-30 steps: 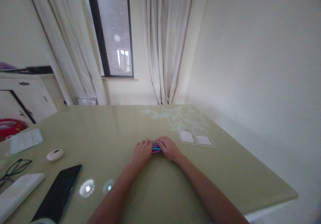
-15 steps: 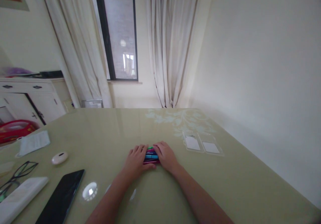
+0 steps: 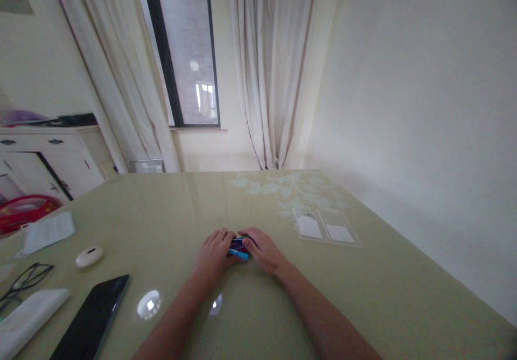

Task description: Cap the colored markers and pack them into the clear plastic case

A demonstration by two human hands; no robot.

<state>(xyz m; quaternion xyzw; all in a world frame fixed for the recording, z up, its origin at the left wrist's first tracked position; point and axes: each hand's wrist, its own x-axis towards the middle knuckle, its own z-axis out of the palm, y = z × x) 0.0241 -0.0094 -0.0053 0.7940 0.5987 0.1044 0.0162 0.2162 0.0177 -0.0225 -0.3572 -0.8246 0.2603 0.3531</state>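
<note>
Several coloured felt-tip pens [image 3: 241,246] are bunched on the table between my two hands. My left hand [image 3: 213,251] is curled round the left ends of the bunch. From the other side my right hand [image 3: 263,249] grips the right ends, thumb on top. One light blue pen [image 3: 239,254] lies askew at the near side, its right end free of my right hand's fingers. Palms and fingers hide much of the bunch.
An opened clear plastic case [image 3: 340,234] with white cards lies to the right. At the left are a black phone [image 3: 93,317], a white box-shaped thing [image 3: 32,317], glasses [image 3: 28,282], a round white object [image 3: 89,256] and a face mask [image 3: 49,233]. A wall borders the table's right side.
My right hand has turned, its thumb now over the pens. The light blue pen has slanted toward me, out of line with the bunch. The camera view has shifted slightly.
</note>
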